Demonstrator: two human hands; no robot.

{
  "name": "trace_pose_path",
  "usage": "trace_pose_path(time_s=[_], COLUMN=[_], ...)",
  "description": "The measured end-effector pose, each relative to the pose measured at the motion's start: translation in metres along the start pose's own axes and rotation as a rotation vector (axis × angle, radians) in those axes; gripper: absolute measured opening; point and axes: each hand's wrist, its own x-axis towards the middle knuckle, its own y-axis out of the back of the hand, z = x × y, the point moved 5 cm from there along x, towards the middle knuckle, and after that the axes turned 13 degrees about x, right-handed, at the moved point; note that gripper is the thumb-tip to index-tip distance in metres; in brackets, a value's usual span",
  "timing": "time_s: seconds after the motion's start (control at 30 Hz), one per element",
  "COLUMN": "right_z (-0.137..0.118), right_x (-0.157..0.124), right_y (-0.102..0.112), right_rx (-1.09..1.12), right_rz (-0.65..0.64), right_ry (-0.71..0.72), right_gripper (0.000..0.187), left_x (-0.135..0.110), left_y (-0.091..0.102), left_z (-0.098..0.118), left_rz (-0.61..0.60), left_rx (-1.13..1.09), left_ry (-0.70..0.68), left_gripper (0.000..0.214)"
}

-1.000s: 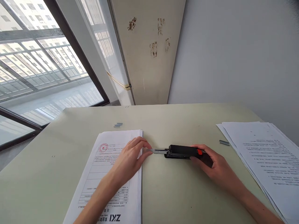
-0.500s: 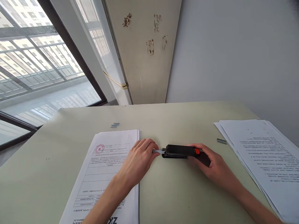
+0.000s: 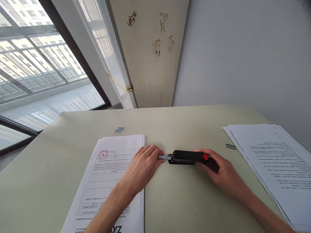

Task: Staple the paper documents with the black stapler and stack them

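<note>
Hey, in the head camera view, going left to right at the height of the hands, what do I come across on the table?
Stamped paper stack, left hand, metal piece sticking out of the stapler, black stapler, right hand, printed paper stack.

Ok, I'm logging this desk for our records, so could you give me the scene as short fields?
Tool: black stapler with a red part, slim silver metal rail jutting from its left end
Right hand: holds the stapler's right end
Left hand: at the rail's outer end, exact grip hidden
Papers: white printed stack with round red stamp, under the left forearm; white printed stack at right
Staples: grey metal strips beyond the stamped stack
Surface: pale green tabletop
</note>
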Motion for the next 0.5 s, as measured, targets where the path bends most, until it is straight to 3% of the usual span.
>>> trace_pose_path(time_s=[0.5], right_z=[0.0007], right_x=[-0.0005], right_y=[-0.0007], right_rx=[-0.014], right_rz=[0.013], right_ry=[-0.012], right_gripper=[0.038], left_x=[-0.0073], left_y=[-0.0035], left_z=[-0.0040], left_rz=[0.069], left_rx=[-0.049], left_ry=[-0.020], left_gripper=[0.014])
